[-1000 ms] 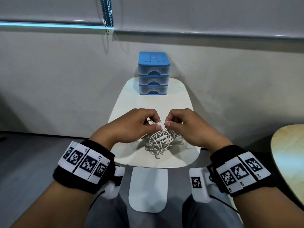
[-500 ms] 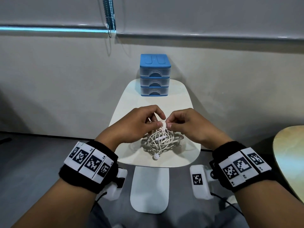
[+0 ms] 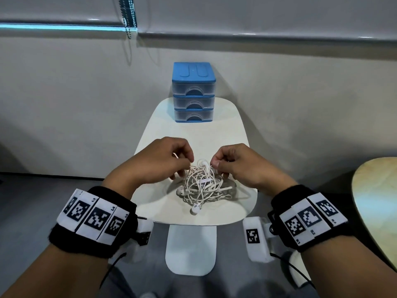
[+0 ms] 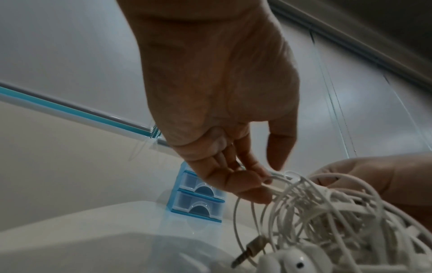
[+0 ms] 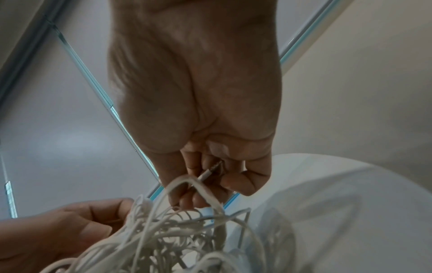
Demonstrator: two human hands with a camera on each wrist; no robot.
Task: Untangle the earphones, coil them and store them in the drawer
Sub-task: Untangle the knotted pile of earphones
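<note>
A tangled bundle of white earphones [image 3: 203, 186] lies near the front of the small white table [image 3: 193, 134]. My left hand [image 3: 169, 160] pinches a loop of the earphone cord [image 4: 278, 182] at the tangle's upper left. My right hand [image 3: 232, 162] holds cord at the upper right, and in the right wrist view a metal jack plug [image 5: 209, 171] sits between its curled fingers. An earbud [image 3: 195, 209] hangs out at the front of the tangle; another earbud [image 4: 294, 262] and a second jack plug [image 4: 247, 253] show low in the left wrist view. The blue drawer unit [image 3: 193, 91] stands at the table's far end, all three drawers shut.
A wall runs close behind the table, and a beaded blind chain [image 3: 129, 20] hangs above. A round wooden tabletop [image 3: 378, 203] juts in at the right. The table's white pedestal foot [image 3: 191, 250] stands between my knees.
My hands have drawn apart from the middle, the left going left and the right going right, and the tangle has spread wider and looser between them.
</note>
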